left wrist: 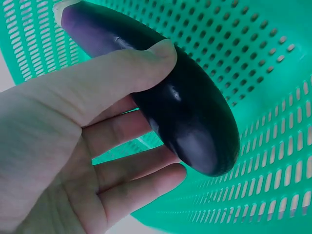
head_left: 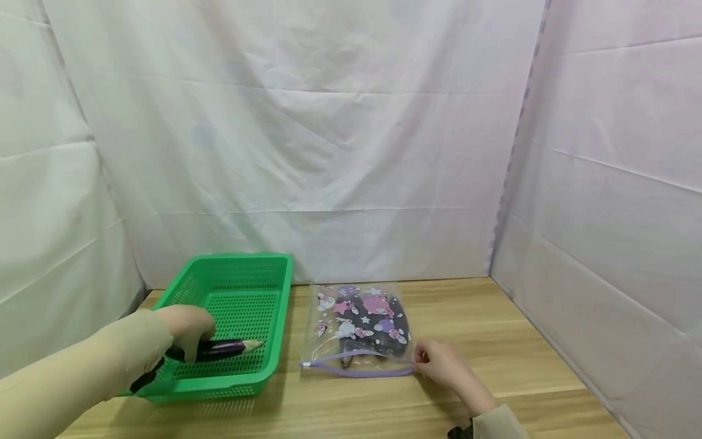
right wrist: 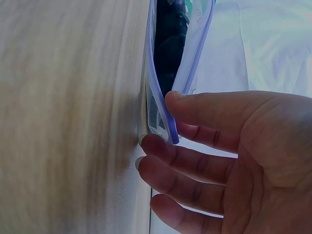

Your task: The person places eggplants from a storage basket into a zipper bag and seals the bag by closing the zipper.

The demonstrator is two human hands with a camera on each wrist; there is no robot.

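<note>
In the head view, my left hand (head_left: 186, 326) is down in a green plastic basket (head_left: 289, 305), holding a dark purple eggplant (head_left: 222, 349) with a pale stem end. The left wrist view shows the thumb across the eggplant (left wrist: 195, 112) and the fingers beneath it. At the right end of a clear printed zip bag (head_left: 364, 323), my right hand (head_left: 441, 364) pinches the corner of its purple zip edge (right wrist: 169, 122) between thumb and fingers. The bag's mouth gapes, and dark objects (right wrist: 170, 44) lie inside; their full shape is hidden.
Basket and bag both stand on a wooden table (head_left: 466, 323), the bag to the right of the basket. A white slider (head_left: 306, 364) sits at the left end of the zip. White cloth (head_left: 329, 152) hangs behind and along both sides.
</note>
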